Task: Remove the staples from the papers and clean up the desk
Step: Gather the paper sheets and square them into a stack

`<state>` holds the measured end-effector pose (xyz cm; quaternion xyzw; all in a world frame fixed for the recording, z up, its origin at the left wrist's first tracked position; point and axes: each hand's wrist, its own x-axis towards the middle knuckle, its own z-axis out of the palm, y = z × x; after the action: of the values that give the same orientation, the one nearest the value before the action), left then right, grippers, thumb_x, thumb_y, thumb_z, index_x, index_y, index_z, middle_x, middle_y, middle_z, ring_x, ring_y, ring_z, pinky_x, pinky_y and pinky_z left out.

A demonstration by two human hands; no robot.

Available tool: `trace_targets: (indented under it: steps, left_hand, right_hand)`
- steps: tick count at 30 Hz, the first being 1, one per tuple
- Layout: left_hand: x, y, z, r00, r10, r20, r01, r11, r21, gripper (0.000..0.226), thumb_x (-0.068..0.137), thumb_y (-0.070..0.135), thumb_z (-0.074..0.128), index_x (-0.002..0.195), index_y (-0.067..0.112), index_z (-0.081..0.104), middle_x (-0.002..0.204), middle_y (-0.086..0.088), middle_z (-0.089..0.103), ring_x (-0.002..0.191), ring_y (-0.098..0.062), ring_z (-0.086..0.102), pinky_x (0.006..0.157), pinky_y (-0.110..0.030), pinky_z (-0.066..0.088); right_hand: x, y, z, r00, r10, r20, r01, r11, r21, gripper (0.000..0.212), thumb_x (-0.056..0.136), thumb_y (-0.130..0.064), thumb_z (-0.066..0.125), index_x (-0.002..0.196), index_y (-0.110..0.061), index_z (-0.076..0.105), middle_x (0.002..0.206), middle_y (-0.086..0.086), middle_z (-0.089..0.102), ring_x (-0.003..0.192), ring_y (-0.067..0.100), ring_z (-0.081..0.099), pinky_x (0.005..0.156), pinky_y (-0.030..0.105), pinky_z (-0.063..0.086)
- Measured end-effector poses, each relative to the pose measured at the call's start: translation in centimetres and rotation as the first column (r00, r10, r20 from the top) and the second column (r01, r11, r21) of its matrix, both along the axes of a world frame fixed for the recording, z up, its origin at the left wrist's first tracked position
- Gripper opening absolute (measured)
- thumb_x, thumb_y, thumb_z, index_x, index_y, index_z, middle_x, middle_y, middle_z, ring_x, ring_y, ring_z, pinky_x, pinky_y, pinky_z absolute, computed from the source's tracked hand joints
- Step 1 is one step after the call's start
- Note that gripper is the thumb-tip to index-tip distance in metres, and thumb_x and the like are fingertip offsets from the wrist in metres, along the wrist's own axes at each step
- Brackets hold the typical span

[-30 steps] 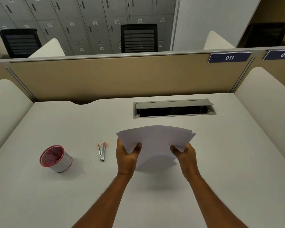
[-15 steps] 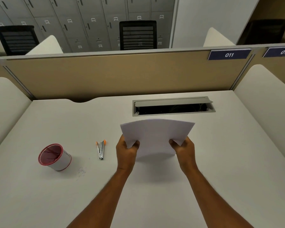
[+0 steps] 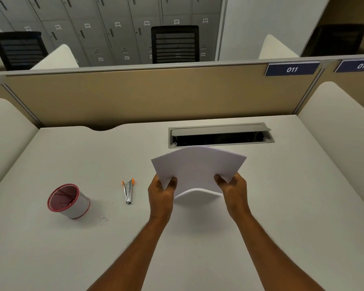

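Observation:
A stack of white papers (image 3: 198, 168) is held above the middle of the white desk (image 3: 292, 206), arched upward along its near edge. My left hand (image 3: 162, 193) grips its near left corner, thumb on top. My right hand (image 3: 232, 189) grips the near right corner in the same way. A metal staple remover with orange tips (image 3: 128, 191) lies on the desk to the left of my left hand. Further left stands a white cup with a red rim (image 3: 68, 201). A small cluster of pale bits (image 3: 103, 219) lies on the desk just right of the cup.
An open cable slot with a grey flap (image 3: 220, 135) is set into the desk behind the papers. A tan partition (image 3: 145, 95) closes the back, and padded white dividers (image 3: 336, 127) flank both sides.
Both hands have lifted the papers slightly higher and farther from me; the stack now bows up along its near edge. The cup and staple remover have not moved.

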<state>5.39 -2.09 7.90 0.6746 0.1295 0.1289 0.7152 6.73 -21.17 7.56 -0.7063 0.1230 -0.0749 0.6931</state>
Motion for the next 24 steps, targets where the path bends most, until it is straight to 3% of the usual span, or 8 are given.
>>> trace_targets:
  steps: [5, 9, 13, 18, 21, 24]
  left_hand:
    - [0.2, 0.1, -0.8, 0.998, -0.032, -0.051, 0.035, 0.999, 0.042, 0.027, 0.096, 0.012, 0.063, 0.122, 0.008, 0.065, 0.107, -0.003, 0.073, 0.098, -0.017, 0.069, 0.076, -0.016, 0.055]
    - [0.4, 0.3, -0.8, 0.998, -0.045, -0.046, 0.048, 0.997, 0.065, 0.023, 0.097, 0.014, 0.061, 0.119, 0.009, 0.066, 0.105, -0.002, 0.074, 0.095, -0.014, 0.069, 0.075, -0.015, 0.055]
    - [0.3, 0.3, -0.8, 0.993, -0.103, -0.061, 0.107, 0.992, 0.061, 0.016, 0.098, 0.017, 0.059, 0.111, 0.022, 0.068, 0.1, 0.009, 0.075, 0.09, -0.005, 0.07, 0.074, -0.015, 0.054]
    - [0.5, 0.7, -0.6, 0.991, -0.098, -0.086, 0.104, 0.992, 0.073, 0.014, 0.1, 0.022, 0.056, 0.106, 0.03, 0.067, 0.096, 0.01, 0.074, 0.088, -0.008, 0.07, 0.07, -0.014, 0.054]
    - [0.8, 1.3, -0.4, 0.993, -0.09, -0.08, 0.096, 0.992, 0.083, 0.016, 0.099, 0.024, 0.058, 0.102, 0.036, 0.066, 0.098, 0.011, 0.074, 0.091, -0.007, 0.071, 0.074, -0.018, 0.056]
    - [0.8, 1.8, -0.5, 0.993, -0.1, -0.064, 0.105, 0.991, 0.081, 0.016, 0.099, 0.024, 0.058, 0.11, 0.032, 0.068, 0.103, 0.012, 0.075, 0.096, -0.005, 0.07, 0.08, -0.018, 0.055]
  right_hand:
    - [0.2, 0.1, -0.6, 0.999, 0.026, -0.034, -0.026, 1.0, -0.008, 0.036, 0.087, -0.013, 0.069, 0.122, -0.011, 0.062, 0.111, 0.006, 0.07, 0.1, 0.021, 0.066, 0.09, 0.034, 0.056]
    - [0.4, 0.1, -0.8, 0.999, 0.026, -0.036, -0.026, 1.0, -0.009, 0.037, 0.088, -0.013, 0.069, 0.124, -0.011, 0.061, 0.112, 0.005, 0.07, 0.101, 0.019, 0.066, 0.089, 0.031, 0.056]
    - [0.3, 0.3, -1.2, 0.998, 0.03, -0.063, -0.031, 1.0, -0.004, 0.036, 0.087, -0.015, 0.069, 0.123, -0.012, 0.062, 0.111, 0.006, 0.07, 0.1, 0.019, 0.066, 0.091, 0.036, 0.056]
    - [0.4, 0.2, -1.0, 0.998, 0.031, -0.048, -0.032, 0.999, -0.029, 0.034, 0.09, -0.014, 0.066, 0.124, -0.012, 0.061, 0.112, 0.004, 0.069, 0.101, 0.018, 0.065, 0.088, 0.029, 0.055]
    - [0.4, -0.4, -0.4, 0.999, 0.037, -0.014, -0.038, 0.994, -0.098, 0.021, 0.093, -0.013, 0.061, 0.113, -0.014, 0.067, 0.105, 0.001, 0.072, 0.098, 0.016, 0.067, 0.086, 0.028, 0.055]
    - [0.3, -0.7, -0.1, 0.998, 0.064, 0.011, -0.062, 0.991, -0.116, 0.023, 0.094, -0.014, 0.06, 0.116, -0.013, 0.068, 0.105, -0.001, 0.073, 0.099, 0.014, 0.068, 0.088, 0.029, 0.055]
